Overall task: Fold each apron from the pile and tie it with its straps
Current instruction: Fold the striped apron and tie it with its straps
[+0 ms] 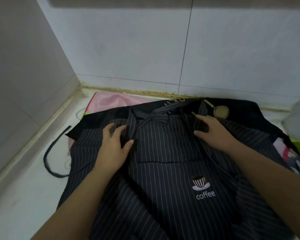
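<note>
We see a striped apron with a coffee logo spread over a black apron. Our left hand rests flat beside its knotted straps, and our right hand lies near the top edge.

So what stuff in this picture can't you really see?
Head view:
- Black apron: its pale lettering is mostly covered by the striped apron.
- Pink cloth: mostly under the aprons.
- Bright things at right: under the aprons, cut by the edge.
- Striped apron's bottom: cut off by the lower edge.
- Left hand and right hand: pinching or just pressing, unclear in the dim light.
</note>
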Available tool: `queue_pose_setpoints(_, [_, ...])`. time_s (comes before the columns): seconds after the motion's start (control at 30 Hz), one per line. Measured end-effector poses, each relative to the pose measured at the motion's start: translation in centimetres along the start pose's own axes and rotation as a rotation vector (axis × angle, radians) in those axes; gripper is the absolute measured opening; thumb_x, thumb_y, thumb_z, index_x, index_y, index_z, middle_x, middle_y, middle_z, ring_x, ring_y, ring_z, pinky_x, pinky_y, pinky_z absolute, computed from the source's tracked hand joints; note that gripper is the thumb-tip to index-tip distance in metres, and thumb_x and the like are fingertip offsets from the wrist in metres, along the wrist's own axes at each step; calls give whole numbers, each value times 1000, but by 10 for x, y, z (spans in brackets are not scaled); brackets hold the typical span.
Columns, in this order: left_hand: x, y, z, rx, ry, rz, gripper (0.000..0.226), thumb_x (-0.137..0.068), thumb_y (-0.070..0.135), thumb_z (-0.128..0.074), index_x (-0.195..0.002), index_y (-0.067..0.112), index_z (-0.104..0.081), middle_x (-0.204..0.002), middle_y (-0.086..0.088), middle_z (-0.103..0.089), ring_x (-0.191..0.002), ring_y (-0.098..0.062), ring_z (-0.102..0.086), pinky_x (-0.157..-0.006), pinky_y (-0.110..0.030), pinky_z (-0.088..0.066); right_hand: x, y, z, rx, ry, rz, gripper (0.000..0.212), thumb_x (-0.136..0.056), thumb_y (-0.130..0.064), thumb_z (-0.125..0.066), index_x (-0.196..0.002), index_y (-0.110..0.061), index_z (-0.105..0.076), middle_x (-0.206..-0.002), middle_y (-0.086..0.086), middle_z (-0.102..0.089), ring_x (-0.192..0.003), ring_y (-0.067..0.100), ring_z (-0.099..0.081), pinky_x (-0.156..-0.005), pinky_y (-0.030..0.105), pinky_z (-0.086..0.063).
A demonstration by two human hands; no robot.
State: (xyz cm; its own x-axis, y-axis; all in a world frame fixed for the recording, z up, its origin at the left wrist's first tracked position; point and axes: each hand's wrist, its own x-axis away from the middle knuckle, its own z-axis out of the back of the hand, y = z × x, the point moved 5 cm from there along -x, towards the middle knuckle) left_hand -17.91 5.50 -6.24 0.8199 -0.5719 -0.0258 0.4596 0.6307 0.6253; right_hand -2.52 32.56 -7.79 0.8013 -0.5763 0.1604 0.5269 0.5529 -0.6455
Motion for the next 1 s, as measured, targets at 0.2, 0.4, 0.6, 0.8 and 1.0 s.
queue_pose_setpoints(0.2, [47, -28, -7, -198, -101, 177, 62, -86, 56, -55, -138, 26, -40, -130, 0, -51, -113, -20, -53, -93, -44, -46, 79, 22, -18, 115, -30, -186, 77, -80, -48, -67, -143, -22, -33, -141, 10, -39, -126, 27, -43, -104, 41, -40])
queue_pose_setpoints(0.4, [78, -34, -2, -400, -153, 226, 72, -81, 66, -52, -139, 27, -35, -139, -5, -44, -128, -31, -41, -102, -51, -35, 121, 18, -14, 421, 46, -161, 72, -76, -61, -63, -133, -25, -38, -129, 9, -45, -119, 29, -46, -93, 44, -43])
queue_pose_setpoints(0.6, [110, -18, -3, -496, -185, -247, 50, -86, 16, -56, -133, 30, -48, -144, 1, -39, -139, -28, -27, -114, -56, -6, 155, 25, 0, 689, 24, -78, 57, -80, -57, -61, -127, -31, -46, -127, 1, -51, -117, 25, -47, -95, 41, -37])
queue_pose_setpoints(0.8, [138, 0, -10, -989, -531, -498, 41, -92, 11, -44, -130, 25, -48, -125, 4, -51, -134, -16, -34, -109, -53, 21, 187, -3, -29, 658, -348, 482, 48, -79, 4, -52, -107, -32, -66, -112, -12, -61, -115, 9, -47, -113, 39, -22])
queue_pose_setpoints(1.0, [162, -16, 17, -1257, -665, -448, 28, -92, 26, -45, -117, 26, -58, -108, 5, -64, -109, -16, -56, -118, -53, 0, 206, 15, 5, 1420, -753, 85, 31, -94, -13, -50, -124, -22, -54, -125, 0, -53, -124, 21, -41, -115, 53, -6])
